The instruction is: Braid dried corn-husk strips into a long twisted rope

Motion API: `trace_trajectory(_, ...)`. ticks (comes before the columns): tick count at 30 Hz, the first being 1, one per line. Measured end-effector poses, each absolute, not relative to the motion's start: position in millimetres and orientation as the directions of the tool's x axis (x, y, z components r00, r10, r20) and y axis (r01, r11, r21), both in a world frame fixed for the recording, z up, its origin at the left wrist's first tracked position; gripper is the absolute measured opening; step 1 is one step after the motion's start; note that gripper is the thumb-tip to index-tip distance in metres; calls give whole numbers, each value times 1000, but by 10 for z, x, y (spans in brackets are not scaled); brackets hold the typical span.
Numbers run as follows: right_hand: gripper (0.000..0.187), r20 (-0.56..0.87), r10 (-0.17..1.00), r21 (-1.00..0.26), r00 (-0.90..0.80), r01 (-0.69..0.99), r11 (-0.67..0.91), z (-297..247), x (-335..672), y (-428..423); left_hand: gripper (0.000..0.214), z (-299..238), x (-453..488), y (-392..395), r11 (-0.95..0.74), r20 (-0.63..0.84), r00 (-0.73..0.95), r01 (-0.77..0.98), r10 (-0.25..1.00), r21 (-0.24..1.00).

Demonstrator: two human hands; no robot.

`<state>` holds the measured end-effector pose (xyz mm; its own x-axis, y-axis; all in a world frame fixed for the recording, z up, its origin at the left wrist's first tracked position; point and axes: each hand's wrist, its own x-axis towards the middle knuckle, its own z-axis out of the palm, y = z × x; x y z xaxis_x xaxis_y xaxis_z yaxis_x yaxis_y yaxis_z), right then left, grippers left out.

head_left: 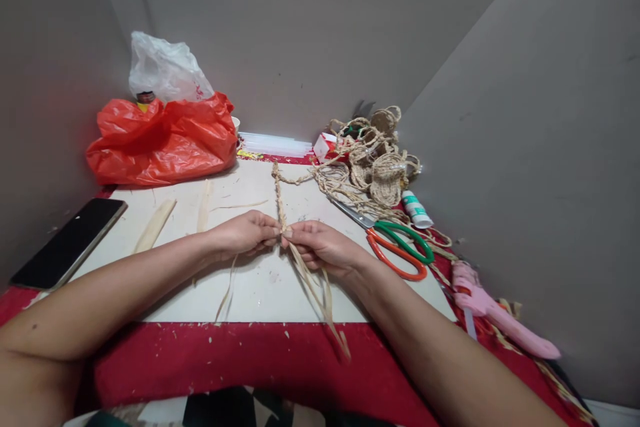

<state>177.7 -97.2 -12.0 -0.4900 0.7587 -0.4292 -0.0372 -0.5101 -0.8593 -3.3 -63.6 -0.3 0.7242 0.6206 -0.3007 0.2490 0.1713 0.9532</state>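
Observation:
A braid of pale dried fibre runs down the middle of the white board, toward me. My left hand pinches its near end from the left, fingers closed. From the other side my right hand is closed on the same end, thumb and fingertips meeting the left ones. Loose fibre strands hang from under the right hand past the board's near edge. One thin strand trails below my left hand. The exact grip between the fingertips is too small to make out.
At right lie scissors, coiled braided cord, a green-and-white tube and a pink glue gun. At left are a phone, flat fibre strips and a red plastic bag. Glue sticks lie behind the board. Grey walls enclose the table.

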Motion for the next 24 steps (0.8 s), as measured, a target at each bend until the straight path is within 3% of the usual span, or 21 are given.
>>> trace_trajectory(4,24,-402,807,-915,-433,163,-368,-135,1786,-963,22,-46,-49,-591,-132,-183,721,356,668,925)
trace_trajectory(6,23,-345,841,-931,-417,264,-251,-150,1782,-960,22,-49,-30,-597,-163,-170,714,373,679,914)
trace_trajectory(9,21,-226,890,-913,-396,405,-52,-156,1767,-970,21,-44,8,-622,10,-279,674,374,684,927)
trace_trajectory(13,24,-104,940,-757,-325,639,137,-116,1720,-1031,24,-41,43,-655,243,-418,635,347,649,906)
trace_trajectory(20,28,-16,957,-523,-288,818,238,18,1731,-1118,25,-24,77,-683,222,-387,581,336,716,915)
trace_trajectory(24,26,-86,945,-613,-316,764,200,68,1733,-1127,24,-37,78,-703,222,-366,554,311,747,924)
